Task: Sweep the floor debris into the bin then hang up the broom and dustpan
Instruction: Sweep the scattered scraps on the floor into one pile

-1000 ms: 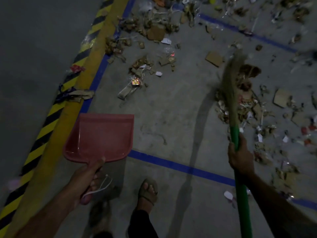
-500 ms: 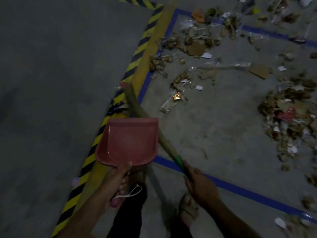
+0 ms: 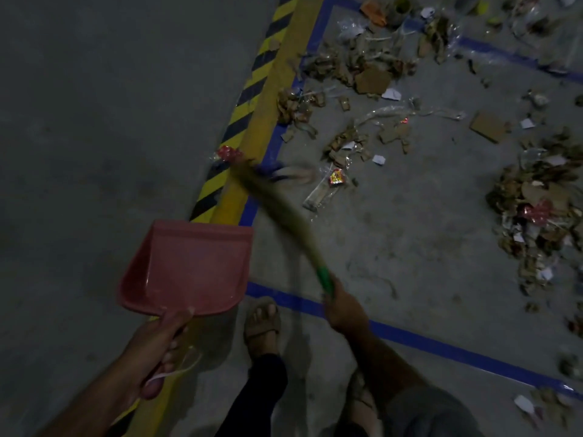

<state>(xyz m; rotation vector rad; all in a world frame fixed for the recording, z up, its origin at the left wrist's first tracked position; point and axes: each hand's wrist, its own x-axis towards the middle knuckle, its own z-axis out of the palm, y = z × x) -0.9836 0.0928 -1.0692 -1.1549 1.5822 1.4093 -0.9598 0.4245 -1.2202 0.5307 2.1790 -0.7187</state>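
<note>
My left hand (image 3: 157, 351) grips the handle of a red dustpan (image 3: 189, 266), held above the floor with its mouth pointing away from me. My right hand (image 3: 342, 310) grips the green handle of a straw broom (image 3: 284, 212). The bristles slant up and left, their blurred tip at the yellow and blue floor lines beside a red wrapper (image 3: 228, 152). Debris of cardboard scraps, plastic film and paper (image 3: 350, 74) lies scattered at the top, and another pile of debris (image 3: 536, 209) sits on the right. No bin is in view.
A yellow line with black-and-yellow hazard stripes (image 3: 249, 99) runs diagonally, bordered by blue tape (image 3: 441, 345) that frames the littered grey concrete floor. My sandalled foot (image 3: 262, 323) stands at the blue line between my hands. Dark plain floor spreads to the left.
The broom swung from the right-hand pile across to the left, and its tip now brushes the line edge. The view shifted right. The dustpan stays held in my left hand.
</note>
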